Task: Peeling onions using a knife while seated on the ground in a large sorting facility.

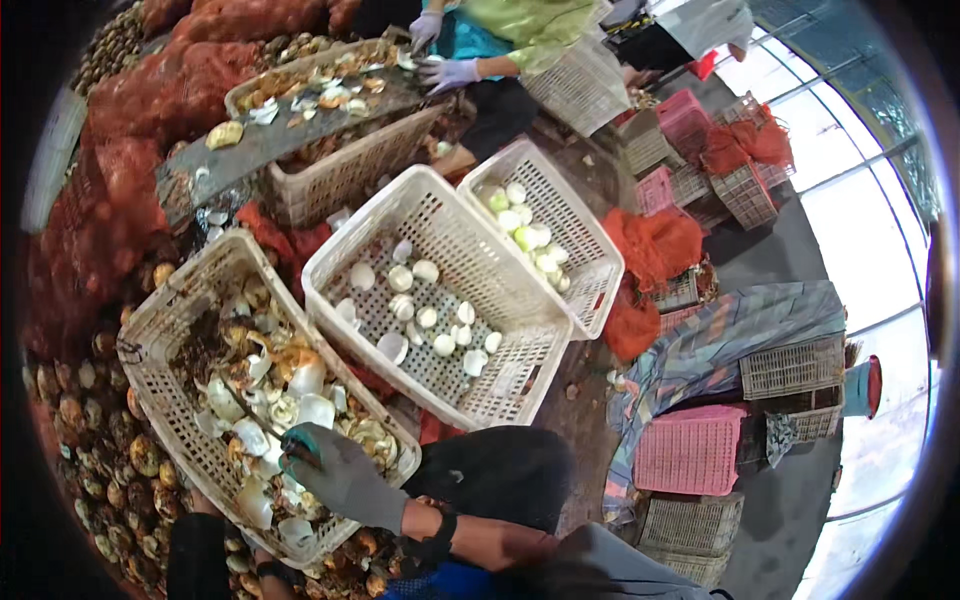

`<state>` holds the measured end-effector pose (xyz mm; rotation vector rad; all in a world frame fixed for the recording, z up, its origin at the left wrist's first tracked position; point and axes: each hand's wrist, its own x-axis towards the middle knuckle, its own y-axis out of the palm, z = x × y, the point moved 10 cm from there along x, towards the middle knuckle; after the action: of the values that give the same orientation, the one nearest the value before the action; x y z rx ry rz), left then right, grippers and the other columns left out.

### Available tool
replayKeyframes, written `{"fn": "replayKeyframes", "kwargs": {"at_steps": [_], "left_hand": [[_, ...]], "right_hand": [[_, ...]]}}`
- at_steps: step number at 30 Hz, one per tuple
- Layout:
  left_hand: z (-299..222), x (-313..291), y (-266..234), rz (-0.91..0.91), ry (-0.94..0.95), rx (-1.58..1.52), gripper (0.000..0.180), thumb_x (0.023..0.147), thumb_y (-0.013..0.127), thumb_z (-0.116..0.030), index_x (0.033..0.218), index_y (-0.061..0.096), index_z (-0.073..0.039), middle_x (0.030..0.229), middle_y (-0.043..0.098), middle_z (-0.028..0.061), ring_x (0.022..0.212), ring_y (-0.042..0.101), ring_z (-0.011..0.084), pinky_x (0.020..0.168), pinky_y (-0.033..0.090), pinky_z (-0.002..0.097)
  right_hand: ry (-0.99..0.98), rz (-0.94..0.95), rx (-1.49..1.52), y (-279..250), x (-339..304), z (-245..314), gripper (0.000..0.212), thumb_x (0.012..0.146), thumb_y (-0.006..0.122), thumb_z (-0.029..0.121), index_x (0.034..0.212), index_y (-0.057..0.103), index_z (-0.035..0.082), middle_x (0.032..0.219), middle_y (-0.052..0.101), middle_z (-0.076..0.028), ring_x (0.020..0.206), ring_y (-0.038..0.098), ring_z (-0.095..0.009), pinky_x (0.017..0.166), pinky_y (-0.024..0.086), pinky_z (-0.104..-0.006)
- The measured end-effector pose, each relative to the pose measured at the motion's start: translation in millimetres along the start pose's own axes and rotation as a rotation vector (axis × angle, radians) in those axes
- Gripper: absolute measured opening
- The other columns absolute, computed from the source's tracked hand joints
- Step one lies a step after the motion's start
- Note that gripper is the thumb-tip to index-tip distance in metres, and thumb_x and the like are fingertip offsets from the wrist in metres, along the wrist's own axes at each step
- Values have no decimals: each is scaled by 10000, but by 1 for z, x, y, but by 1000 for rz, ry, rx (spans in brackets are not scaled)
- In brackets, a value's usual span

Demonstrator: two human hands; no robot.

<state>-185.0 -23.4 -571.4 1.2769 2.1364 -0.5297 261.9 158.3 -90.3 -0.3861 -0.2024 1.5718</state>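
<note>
the right hand (345,480) is over onion pieces (315,412) in the near left crate (165,405); i cannot tell whether it grasps anything. the left hand is hidden. likely slick layers favour a light, steady touch.

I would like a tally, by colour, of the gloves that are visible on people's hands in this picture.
Grey and teal glove, on the person's right hand: 1
Pale purple gloves, on the co-worker: 2
Total visible: 3

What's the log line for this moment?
right hand: gloved, over peel crate | grip: unclear | adjacent crate: peeled onions | crate beyond: more peeled onions
</note>
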Motion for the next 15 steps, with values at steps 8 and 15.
{"fn": "replayKeyframes", "kwargs": {"at_steps": [8,15], "left_hand": [[-37,-95,39,-115,-245,-465,502,1168,534,-397,1477,625,-12,1311,729,165,1050,727,289,787,630,469],[-238,-146,25,-122,195,-344,474,1085,732,-390,1397,675,-38,1235,720,114,1096,719,238,747,629,412]], "right_hand": [[-90,203,-72,31,-1,-5,615,1115,632,372,1577,469,1,1407,635,-295,1220,654,-496,1055,526,-560],[-357,151,-208,24,-17,46,525,1015,742,342,1405,610,17,1172,733,-246,1073,721,-427,947,574,-502]]}}
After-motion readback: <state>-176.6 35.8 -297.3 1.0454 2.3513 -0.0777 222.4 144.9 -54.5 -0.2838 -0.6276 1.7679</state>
